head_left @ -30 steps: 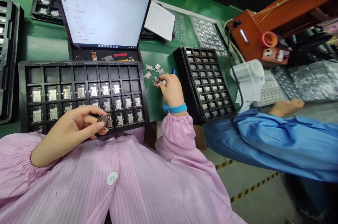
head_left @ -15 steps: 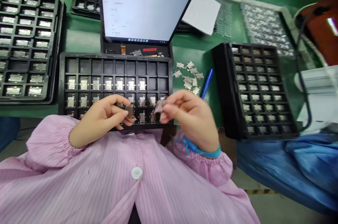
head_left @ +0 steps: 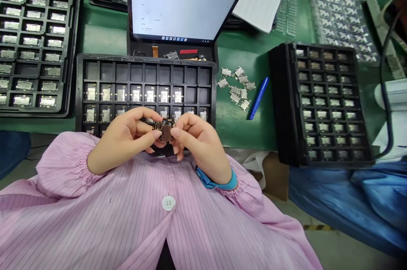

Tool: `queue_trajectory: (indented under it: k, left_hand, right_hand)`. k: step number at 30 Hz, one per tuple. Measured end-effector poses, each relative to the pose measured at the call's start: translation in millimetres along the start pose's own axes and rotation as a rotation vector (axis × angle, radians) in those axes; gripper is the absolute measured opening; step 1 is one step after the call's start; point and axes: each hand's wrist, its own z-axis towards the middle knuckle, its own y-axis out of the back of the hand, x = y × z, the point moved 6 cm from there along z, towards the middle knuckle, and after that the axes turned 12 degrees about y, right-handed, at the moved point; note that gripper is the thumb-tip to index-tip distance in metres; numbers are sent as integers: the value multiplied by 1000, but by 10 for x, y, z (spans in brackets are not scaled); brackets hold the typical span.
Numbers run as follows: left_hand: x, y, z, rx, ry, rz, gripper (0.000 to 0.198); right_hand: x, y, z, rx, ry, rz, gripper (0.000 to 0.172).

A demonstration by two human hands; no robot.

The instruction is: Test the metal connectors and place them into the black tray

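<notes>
A small circuit module (head_left: 166, 132) with a brown face is held between both hands, above the near edge of a black compartment tray (head_left: 146, 61). My left hand (head_left: 129, 136) pinches its left side between thumb and fingers. On the module's right side, my right hand (head_left: 199, 140) grips with thumb and index finger. Silver modules (head_left: 136, 93) sit in several tray compartments, while the far row holds none. Both hands cover part of the tray's nearer rows.
Beyond the tray stands a screen (head_left: 184, 3). Loose silver parts (head_left: 235, 90) and a blue pen (head_left: 259, 98) lie to the right. Filled trays stand at left (head_left: 68, 49) and right (head_left: 286, 104). Paper (head_left: 259, 1) lies behind.
My right hand has moved left to meet the module at my left hand. The thin, blurred piece it held is no longer visible. The view has shifted slightly.
</notes>
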Motion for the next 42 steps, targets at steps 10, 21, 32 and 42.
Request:
queue_trajectory:
  k: [10,21,32,42]
  left_hand:
    - [-19,23,-14,-29,-12,0,26]
    - [9,33,-15,-49,-4,10,25]
    - [16,40,-21,-41,-4,1,25]
    - [3,23,-16,-11,-28,-14,26]
  right_hand:
    - [59,-23,-3,60,74,-82,22]
    - [107,-1,6,44,165,-181,21]
    - [101,15,9,34,186,-187,21]
    - [108,-19,10,60,204,-284,16]
